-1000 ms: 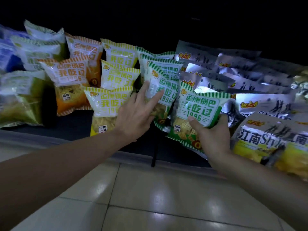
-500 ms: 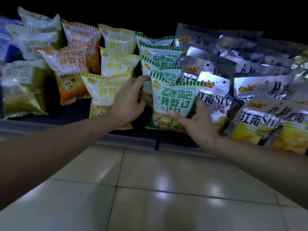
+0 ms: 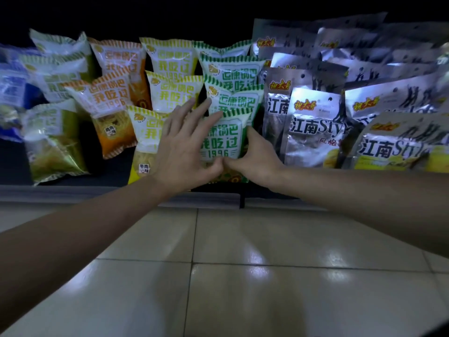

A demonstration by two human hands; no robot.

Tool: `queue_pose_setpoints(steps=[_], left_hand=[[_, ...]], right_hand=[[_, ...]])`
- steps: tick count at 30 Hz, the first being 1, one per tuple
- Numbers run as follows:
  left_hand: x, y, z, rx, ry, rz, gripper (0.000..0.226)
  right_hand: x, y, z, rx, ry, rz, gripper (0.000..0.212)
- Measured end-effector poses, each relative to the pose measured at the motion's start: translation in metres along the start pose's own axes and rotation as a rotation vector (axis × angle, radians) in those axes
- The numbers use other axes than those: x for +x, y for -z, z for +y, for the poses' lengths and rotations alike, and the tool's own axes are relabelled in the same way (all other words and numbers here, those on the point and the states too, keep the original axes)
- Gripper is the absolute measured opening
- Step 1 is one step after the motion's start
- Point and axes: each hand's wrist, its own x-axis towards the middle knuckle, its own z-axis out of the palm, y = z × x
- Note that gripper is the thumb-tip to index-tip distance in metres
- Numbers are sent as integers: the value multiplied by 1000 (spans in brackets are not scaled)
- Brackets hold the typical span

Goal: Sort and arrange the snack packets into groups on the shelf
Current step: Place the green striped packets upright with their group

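Looked mostly sorted on the shelf: orange packets, yellow packets, green packets and silver packets in separate columns. Steadied the front green packet at its column's foot, left hand flat with fingers spread, right hand braced at its lower right corner, grip impossible to judge. Seemingly left: blurred olive packs, far left.

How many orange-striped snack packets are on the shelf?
2: the rear orange-striped snack packet stands behind, the front orange-striped snack packet before it. Others may be hidden.
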Motion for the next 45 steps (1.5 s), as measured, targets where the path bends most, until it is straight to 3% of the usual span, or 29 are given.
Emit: queue_pose_setpoints(steps=[5,8,13,16,22,27,30,33,37,40,43,45], left_hand=[[-3,-2,-9,206,-147,-182,111],[-1,-5,-12,286,-149,-234,126],[8,-11,-7,335,-240,-216,118],[17,-16,-3,375,-263,-219,118],[27,-24,8,422,-207,-244,123],[15,-12,11,335,-303,-260,123],[8,-1,3,134,-291,-168,107],[-2,9,-16,42,-223,-72,94],[-26,23,-45,26,-55,-33,95],[-47,34,-66,106,37,-124,106],[-64,40,-83,206,110,-249,115],[-71,42,-90,212,166,-330,120]], right_hand=[[-12,5,13,79,1,-45,82],[-18,5,24,-12,57,36,92],[-17,13,25,-119,147,79,103],[-10,20,29,-41,154,51,95],[10,46,33,129,24,-148,88],[0,50,28,125,18,-171,77],[-11,40,27,161,47,-70,87],[-18,41,17,6,154,112,108],[-26,42,-6,-385,557,388,80],[-24,29,-10,-627,824,244,61],[-24,15,-13,-887,835,0,64],[-20,12,-11,-1012,797,-74,68]])
